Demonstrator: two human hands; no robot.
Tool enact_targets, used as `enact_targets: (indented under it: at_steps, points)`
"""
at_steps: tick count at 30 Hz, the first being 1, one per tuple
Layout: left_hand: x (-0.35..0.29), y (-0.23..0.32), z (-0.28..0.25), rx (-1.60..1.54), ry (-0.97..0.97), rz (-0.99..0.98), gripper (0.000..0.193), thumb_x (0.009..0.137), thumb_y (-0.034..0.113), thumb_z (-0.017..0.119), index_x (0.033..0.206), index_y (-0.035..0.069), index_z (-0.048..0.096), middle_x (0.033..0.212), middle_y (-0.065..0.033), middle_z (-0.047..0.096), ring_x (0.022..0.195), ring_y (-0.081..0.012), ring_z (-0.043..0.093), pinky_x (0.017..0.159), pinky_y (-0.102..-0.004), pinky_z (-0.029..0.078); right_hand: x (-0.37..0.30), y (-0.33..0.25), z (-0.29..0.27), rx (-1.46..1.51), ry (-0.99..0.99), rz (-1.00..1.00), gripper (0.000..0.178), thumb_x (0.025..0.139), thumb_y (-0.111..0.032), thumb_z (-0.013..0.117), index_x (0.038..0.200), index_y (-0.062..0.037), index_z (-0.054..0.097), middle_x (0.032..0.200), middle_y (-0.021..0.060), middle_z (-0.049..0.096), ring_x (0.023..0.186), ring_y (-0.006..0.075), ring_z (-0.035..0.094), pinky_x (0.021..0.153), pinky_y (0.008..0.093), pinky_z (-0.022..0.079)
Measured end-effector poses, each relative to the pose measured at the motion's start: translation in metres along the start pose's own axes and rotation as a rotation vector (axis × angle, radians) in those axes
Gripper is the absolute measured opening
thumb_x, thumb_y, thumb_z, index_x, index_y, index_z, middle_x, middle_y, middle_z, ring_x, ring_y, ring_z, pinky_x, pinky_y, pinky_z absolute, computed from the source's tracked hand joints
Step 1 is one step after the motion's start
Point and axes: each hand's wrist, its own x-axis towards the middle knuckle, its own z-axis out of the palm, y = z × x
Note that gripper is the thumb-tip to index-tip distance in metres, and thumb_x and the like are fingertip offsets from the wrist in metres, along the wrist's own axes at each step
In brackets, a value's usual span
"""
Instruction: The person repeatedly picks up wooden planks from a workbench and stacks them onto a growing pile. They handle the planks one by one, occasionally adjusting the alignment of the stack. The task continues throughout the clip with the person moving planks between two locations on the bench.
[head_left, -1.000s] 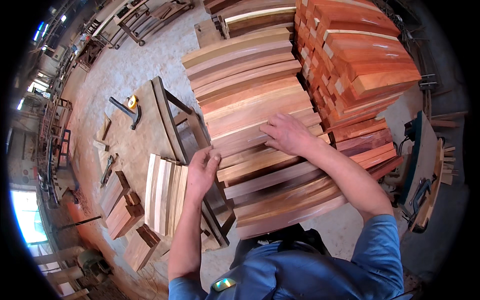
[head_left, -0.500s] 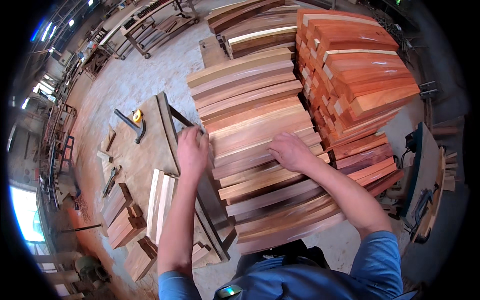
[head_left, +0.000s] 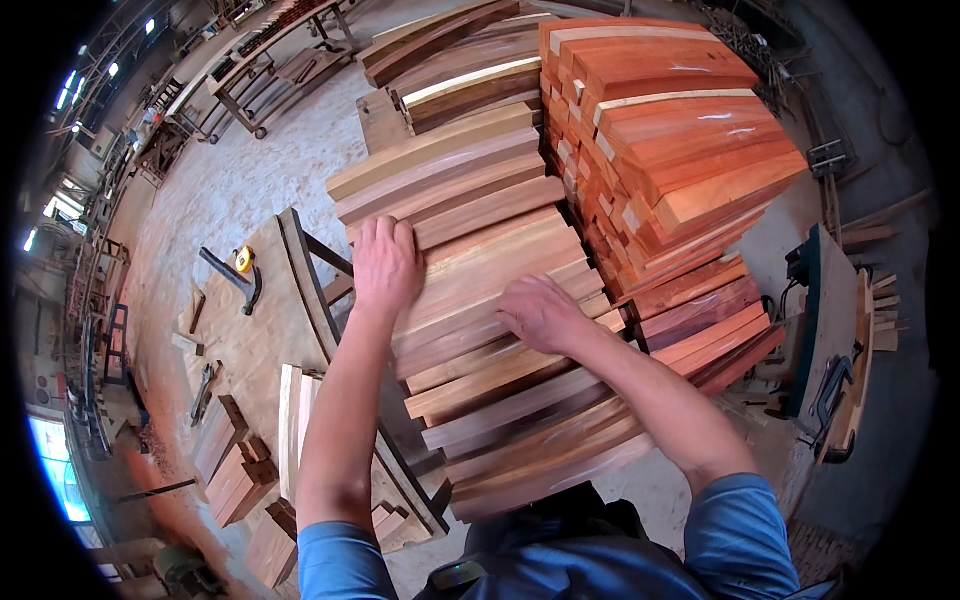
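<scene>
Central stack of curved, brown-and-pink wooden planks: planks side by side, long axes running left to right across the wearer's front.

Tall stack of curved, orange-red wooden planks: right of the central stack, toward its far end.

Table with flat, tan wooden top: left of the central stack.

Curved, pinkish-brown wooden plank: on the central stack's far half; long axis left to right, right end slightly farther off.

Left hand, bare: at the central stack's left edge, nearer of the two to the plank, whose length leads off rightward. Fingers bent over plank ends; clamped or merely resting, cannot tell.

Right hand, bare: over the central stack's middle, nearside of the plank and apart from it. Fingers curled together; anything pinched beneath, cannot tell.

Compact yellow tape measure: on the table, left of the central stack.
</scene>
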Motion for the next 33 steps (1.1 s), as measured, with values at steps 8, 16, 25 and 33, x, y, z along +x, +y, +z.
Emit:
enact_targets:
  at_steps: [8,16,25,33]
  points:
    - [-0.059,0.023,-0.023,-0.270,-0.183,-0.044,0.034,0.083,0.023,0.071,0.110,0.004,0.061,0.097,-0.0157,0.067,0.091,-0.0361,0.064,0.078,-0.0448,0.053,-0.011,-0.001,-0.026,0.208,0.226,-0.071,0.012,0.082,-0.009,0.070,0.091,-0.0019,0.067,0.094,0.0131,0.064,0.096,0.0334,0.059,0.087,0.0427,0.048]
    - [-0.087,0.019,-0.018,-0.619,-0.433,-0.177,0.021,0.089,0.019,0.063,0.107,0.007,0.066,0.100,-0.0144,0.066,0.097,-0.0352,0.064,0.085,-0.0443,0.054,-0.014,-0.015,-0.054,-0.219,-0.035,0.051,0.066,0.072,-0.025,0.084,0.128,-0.0038,0.055,0.131,0.0176,0.053,0.125,0.0380,0.048,0.107,0.0482,0.038]
    - [-0.104,0.062,-0.022,-0.410,-0.242,-0.037,0.064,0.072,0.040,0.080,0.118,0.002,0.060,0.101,-0.0173,0.065,0.101,-0.0359,0.062,0.090,-0.0448,0.048,0.011,-0.023,-0.053,-0.321,-0.386,0.102,0.082,0.066,-0.010,0.082,0.139,-0.0047,0.046,0.130,0.0172,0.050,0.127,0.0370,0.045,0.108,0.0463,0.037]
    - [-0.106,0.054,-0.043,-0.278,-0.188,-0.049,0.069,0.073,0.032,0.076,0.128,-0.003,0.054,0.107,-0.0167,0.063,0.104,-0.0310,0.059,0.090,-0.0418,0.045,0.022,-0.053,-0.066,-0.348,-0.282,0.023,0.073,0.065,-0.010,0.081,0.130,-0.0026,0.049,0.119,0.0172,0.054,0.117,0.0398,0.048,0.099,0.0463,0.040]
